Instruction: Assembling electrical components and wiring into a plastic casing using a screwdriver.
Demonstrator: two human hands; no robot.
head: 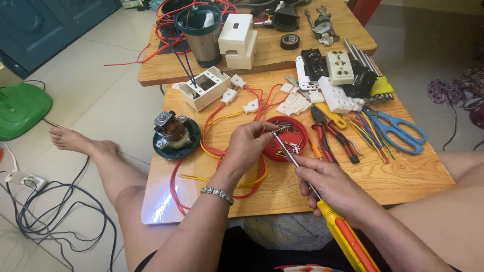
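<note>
Screwdriver tip meets a small part pinched over the red dish.
Head view: left hand (249, 143) pinches a tiny part beside the dish (286, 138), mid-table; right hand (330, 186) grips the screwdriver (322, 209). A slip of the tip could jab the fingers or drop the part among the wires (222, 151).

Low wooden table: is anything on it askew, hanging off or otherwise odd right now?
Yes. The small motor on its dark green base sits at the table's left edge, partly overhanging it. Red and yellow wires sprawl loosely under the left hand. The right hand holds the screwdriver.
</note>
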